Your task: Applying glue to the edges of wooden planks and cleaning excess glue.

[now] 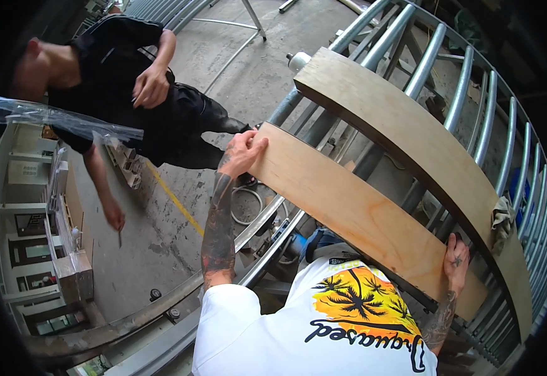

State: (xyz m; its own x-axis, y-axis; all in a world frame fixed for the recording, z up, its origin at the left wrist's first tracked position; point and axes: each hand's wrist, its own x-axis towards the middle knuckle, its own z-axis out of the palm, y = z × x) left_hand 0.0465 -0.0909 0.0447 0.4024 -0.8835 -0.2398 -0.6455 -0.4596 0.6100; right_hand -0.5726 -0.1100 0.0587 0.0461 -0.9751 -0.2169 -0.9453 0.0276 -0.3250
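Along the near side of the metal rollers (420,59), right in front of the worker, a pale plywood board (342,194) slants down from left to right, broad face up. Each grip is on it: the left hand (243,153) is clamped on its left end, and the right hand (455,260) grasps the edge near the other end, some of its fingers out of my sight. Going by that, I'd call the handling of this piece under way rather than finished, since neither hand is off it; letting go is what seems left. Whether the frame beneath bears its weight, I can't tell. Just beyond, with a strip of rollers showing between, a longer, thicker plank (399,125) lies across the rollers with nobody holding it, so that one looks already set down; a crumpled cloth (502,219) sits on it toward its right end. The two pieces are apart, running much the same way, and I see nothing joining them. Farther out, a loop of pale hose (246,207) lies beside the metal rails (257,232), and over to the left stands a co-worker (110,62) in black, hands well apart from both pieces, with a clear plastic strip (73,122) showing in front.
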